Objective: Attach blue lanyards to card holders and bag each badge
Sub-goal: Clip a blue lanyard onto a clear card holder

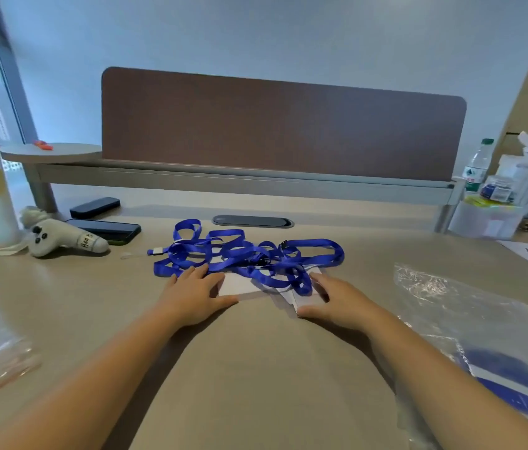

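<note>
Beige tabletop (256, 368) holds your work, with a brown screen (282, 125) behind it. Your left hand (196, 295) lies flat and open on a white card holder (240, 282), gripping nothing. Your right hand (334, 302) is open too, pressing on more card holders (291, 297). Blue lanyards (249, 254) sit in a tangle just past your fingers, some looping over the holders. Clear bags (470, 319) wait at your right. You look to be just starting: next, pull one lanyard free, find its clip, and hook it on a holder
</note>
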Motion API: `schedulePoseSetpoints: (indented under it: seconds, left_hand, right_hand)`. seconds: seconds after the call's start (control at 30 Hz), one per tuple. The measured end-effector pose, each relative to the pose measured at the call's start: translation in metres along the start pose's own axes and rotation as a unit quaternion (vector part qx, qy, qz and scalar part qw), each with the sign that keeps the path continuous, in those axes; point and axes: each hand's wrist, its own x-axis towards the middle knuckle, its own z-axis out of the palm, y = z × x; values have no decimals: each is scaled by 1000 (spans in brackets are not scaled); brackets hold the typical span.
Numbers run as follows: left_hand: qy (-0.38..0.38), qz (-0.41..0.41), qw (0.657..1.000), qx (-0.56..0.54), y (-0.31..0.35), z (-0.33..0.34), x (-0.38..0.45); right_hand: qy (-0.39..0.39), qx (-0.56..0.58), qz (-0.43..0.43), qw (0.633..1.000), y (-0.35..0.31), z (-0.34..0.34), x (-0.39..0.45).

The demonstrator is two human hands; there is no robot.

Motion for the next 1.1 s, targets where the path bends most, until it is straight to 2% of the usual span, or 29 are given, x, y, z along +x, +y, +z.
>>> schedulePoseSetpoints:
  seconds: [0.07, 0.23, 0.37, 0.5, 0.7, 0.87, 1.1]
  left_hand:
    - [2, -11, 1000, 0, -2, 1, 1]
    - [52, 9, 998, -30, 13, 2, -11]
    - [81, 46, 992, -82, 35, -2, -25]
    - [77, 87, 986, -121, 64, -3, -36]
    - [88, 146, 972, -160, 105, -4, -41]
    - [90, 173, 976, -92, 129, -18, -40]
    - [56, 119, 990, -43, 110, -35, -40]
  right_hand:
    - [1, 7, 14, 1000, 1, -2, -5]
    - [37, -65, 7, 997, 5, -5, -19]
    - [73, -48, -13, 996, 9, -9, -36]
    - [111, -28, -21, 993, 21, -16, -60]
    - [212, 2, -30, 977, 39, -25, -80]
    - [256, 75, -61, 962, 40, -33, -83]
    - [241, 116, -120, 956, 21, -27, -71]
